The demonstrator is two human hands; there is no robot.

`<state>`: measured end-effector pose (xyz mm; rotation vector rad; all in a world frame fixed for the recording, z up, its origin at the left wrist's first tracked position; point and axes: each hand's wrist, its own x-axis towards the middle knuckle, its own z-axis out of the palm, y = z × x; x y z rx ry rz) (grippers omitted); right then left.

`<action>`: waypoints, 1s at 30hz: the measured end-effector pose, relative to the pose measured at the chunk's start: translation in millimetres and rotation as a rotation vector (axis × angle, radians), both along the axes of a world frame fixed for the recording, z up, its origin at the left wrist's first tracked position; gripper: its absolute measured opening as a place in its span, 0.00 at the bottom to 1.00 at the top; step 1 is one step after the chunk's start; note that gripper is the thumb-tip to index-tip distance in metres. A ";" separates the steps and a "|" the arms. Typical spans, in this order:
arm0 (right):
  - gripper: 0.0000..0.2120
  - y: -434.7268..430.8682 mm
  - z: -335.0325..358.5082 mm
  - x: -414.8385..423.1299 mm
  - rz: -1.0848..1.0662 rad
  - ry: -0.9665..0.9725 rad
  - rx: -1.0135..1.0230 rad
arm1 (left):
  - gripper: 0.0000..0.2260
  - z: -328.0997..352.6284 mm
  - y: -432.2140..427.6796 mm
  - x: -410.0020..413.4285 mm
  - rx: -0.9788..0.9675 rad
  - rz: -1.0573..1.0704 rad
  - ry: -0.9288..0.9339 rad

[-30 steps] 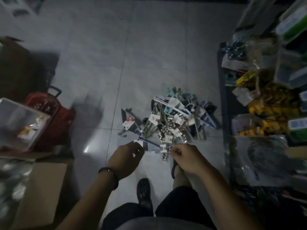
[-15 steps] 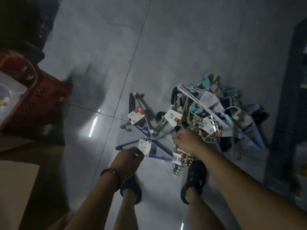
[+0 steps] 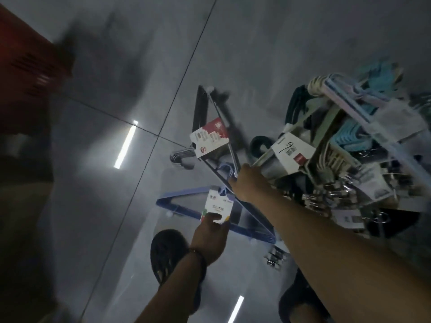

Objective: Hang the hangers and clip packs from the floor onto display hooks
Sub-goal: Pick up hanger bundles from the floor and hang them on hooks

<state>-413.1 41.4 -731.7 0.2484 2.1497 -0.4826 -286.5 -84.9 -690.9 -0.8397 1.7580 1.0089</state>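
Sandals sit nearest, two of them, dark: the left sandal (image 3: 166,250) under the left wrist and the right sandal (image 3: 296,301) partly hidden under the right forearm. Both stand on the grey tiled floor (image 3: 256,43), which shows two bright streaks of reflected light.

The left hand (image 3: 210,238), with one dark bracelet (image 3: 200,256) at its wrist, pinches the lower edge of the white label card (image 3: 218,206), thumb on top. That card belongs to the blue hanger pack (image 3: 184,191), which lies flat on the floor just ahead of the left sandal. One small clip pack (image 3: 275,256) lies beside the blue pack's near corner, apart from the rest.

The right hand (image 3: 248,183) reaches just beyond the card to where the blue pack's hook meets the lower arm of the dark hanger pack (image 3: 201,108). Its fingers are turned away, so I cannot tell whether it grips anything. The dark pack carries one red-and-white card (image 3: 208,137).

To the right, a tangle of metal clips (image 3: 326,197) lies against the hanger pile (image 3: 345,117), too blurred to count: green, pale blue and teal hangers with at least one white tag.

Farthest left, one red basket (image 3: 25,66) shows at the frame's edge.
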 end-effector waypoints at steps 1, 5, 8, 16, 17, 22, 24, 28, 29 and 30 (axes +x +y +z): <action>0.23 -4.1 -7.2 0.2 0.004 0.029 0.035 | 0.07 -6.2 -0.2 0.0 0.021 0.056 -0.012; 0.15 -3.7 -22.1 -3.4 0.056 0.071 0.088 | 0.10 -12.8 -3.7 -12.5 0.070 0.295 -0.050; 0.11 2.0 -26.4 -13.2 0.166 0.044 0.060 | 0.17 -13.3 -7.6 -29.8 0.094 0.449 -0.069; 0.09 15.1 5.1 0.1 0.098 0.182 -0.141 | 0.19 -6.9 -19.4 -103.3 0.321 0.778 -0.070; 0.08 13.5 10.4 7.4 0.048 0.189 -0.185 | 0.16 -7.1 -18.4 -112.4 0.335 0.803 -0.054; 0.18 -7.9 30.6 46.0 -0.099 0.338 -0.346 | 0.06 -10.1 -7.4 -130.8 0.097 0.907 0.157; 0.17 -6.5 34.6 56.9 -0.060 0.334 -0.443 | 0.10 -7.5 -16.6 -122.8 -0.030 0.779 0.281; 0.18 15.5 48.8 58.8 -0.254 0.433 -0.437 | 0.13 2.4 -72.4 -98.5 -0.002 0.480 0.356; 0.19 25.6 53.1 54.9 -0.319 0.536 -0.402 | 0.13 6.2 -89.7 -93.7 0.026 0.392 0.340; 0.20 37.6 56.4 50.0 -0.368 0.637 -0.379 | 0.13 10.9 -106.2 -90.4 0.039 0.289 0.323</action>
